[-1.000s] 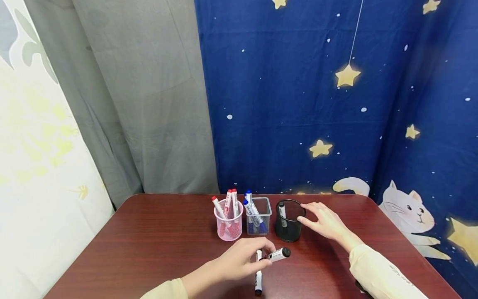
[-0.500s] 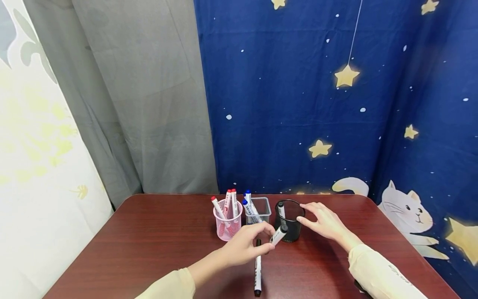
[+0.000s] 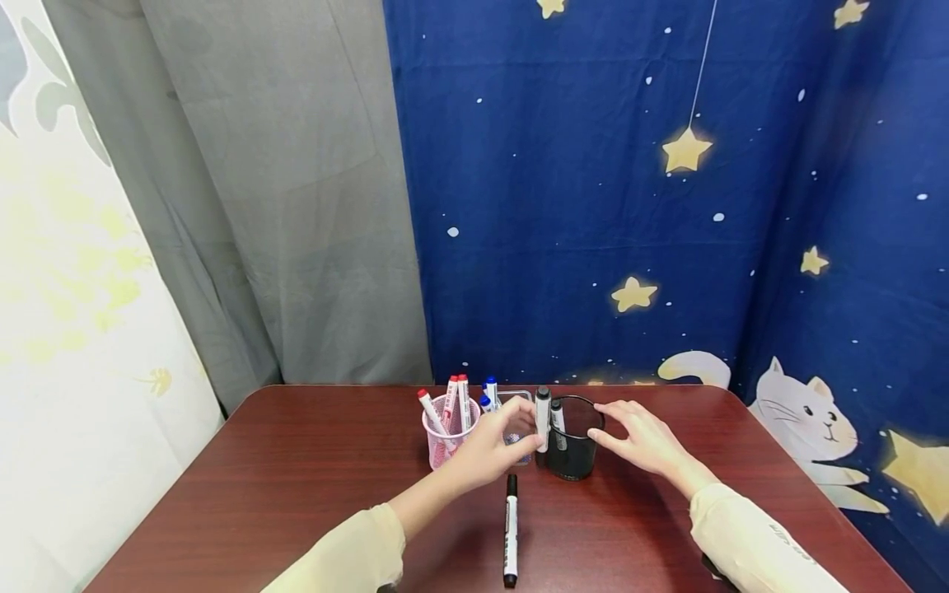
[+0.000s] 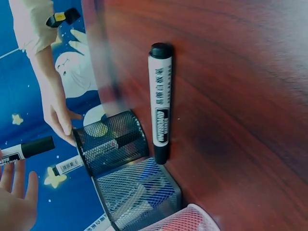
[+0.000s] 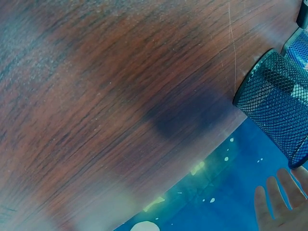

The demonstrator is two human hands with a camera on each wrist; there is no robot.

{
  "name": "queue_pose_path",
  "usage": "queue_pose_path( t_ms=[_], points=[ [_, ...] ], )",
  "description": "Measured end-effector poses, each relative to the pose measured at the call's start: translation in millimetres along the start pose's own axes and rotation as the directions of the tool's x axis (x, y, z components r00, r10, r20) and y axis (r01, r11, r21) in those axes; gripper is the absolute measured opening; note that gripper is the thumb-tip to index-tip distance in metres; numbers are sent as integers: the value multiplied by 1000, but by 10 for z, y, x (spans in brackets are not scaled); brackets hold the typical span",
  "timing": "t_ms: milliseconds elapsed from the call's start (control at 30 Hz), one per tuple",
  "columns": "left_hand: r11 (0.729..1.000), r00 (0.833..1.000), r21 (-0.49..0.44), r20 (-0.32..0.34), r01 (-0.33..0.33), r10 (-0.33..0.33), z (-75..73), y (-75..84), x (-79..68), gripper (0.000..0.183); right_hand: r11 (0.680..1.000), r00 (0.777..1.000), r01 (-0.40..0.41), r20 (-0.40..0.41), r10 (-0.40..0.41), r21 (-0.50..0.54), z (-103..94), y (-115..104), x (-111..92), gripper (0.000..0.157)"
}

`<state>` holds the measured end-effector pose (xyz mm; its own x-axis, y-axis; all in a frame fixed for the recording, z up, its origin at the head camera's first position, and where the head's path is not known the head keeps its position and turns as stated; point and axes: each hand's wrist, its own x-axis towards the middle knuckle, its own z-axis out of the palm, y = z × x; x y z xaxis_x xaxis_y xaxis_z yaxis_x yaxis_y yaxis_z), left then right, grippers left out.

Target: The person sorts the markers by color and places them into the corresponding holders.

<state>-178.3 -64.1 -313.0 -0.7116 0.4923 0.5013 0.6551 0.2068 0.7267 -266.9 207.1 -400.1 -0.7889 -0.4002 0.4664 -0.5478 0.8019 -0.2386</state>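
Note:
My left hand (image 3: 491, 446) pinches a black-capped whiteboard marker (image 3: 544, 422), nearly upright, just left of the black mesh pen cup (image 3: 572, 461). In the left wrist view the cap end of this marker (image 4: 37, 146) sticks out beyond the fingers. One black-capped marker (image 3: 558, 422) leans inside the cup. At the cup's right side, my right hand (image 3: 641, 438) touches the rim with thumb and extended fingers; the right wrist view shows its fingers (image 5: 274, 195) straight at the rim. Another whiteboard marker (image 3: 511, 531) lies on the table in front.
A pink mesh cup (image 3: 437, 453) with red-capped markers (image 3: 451, 401) stands at the left. Between the cups is a square grey mesh holder (image 4: 174, 185) with blue-capped markers (image 3: 490, 394), partly hidden by my left hand. The brown table (image 3: 319, 486) ends at curtains (image 3: 549, 247).
My left hand has moved up and forward to the black cup, turning its marker from nearly level to nearly upright. The right hand stays at the rim.

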Motion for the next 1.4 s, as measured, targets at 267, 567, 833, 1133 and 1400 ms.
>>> queue_pose_path(
  t_ms=[267, 567, 833, 1133, 1400],
  points=[
    [996, 996, -83, -79, 22, -29, -20, -61, 206, 20, 1000, 1000, 0, -3, 0, 3, -3, -8, 1, 54],
    [997, 990, -77, -140, 10, -21, -24, -122, 443, 20, 1000, 1000, -7, -9, 7, 2, 3, 2, -2, 54],
    [996, 984, -85, -176, 12, -27, 33, -161, 583, 21, 1000, 1000, -6, -11, 6, 12, 6, 5, 1, 54],
    [998, 978, -50, -204, 40, -50, 185, -523, 790, 24, 1000, 1000, -9, -6, 9, 16, -7, -4, -1, 55],
    [997, 975, -46, -213, 59, -68, 222, -585, 866, 23, 1000, 1000, -1, -10, 2, 15, -3, -3, 5, 54]
  ],
)
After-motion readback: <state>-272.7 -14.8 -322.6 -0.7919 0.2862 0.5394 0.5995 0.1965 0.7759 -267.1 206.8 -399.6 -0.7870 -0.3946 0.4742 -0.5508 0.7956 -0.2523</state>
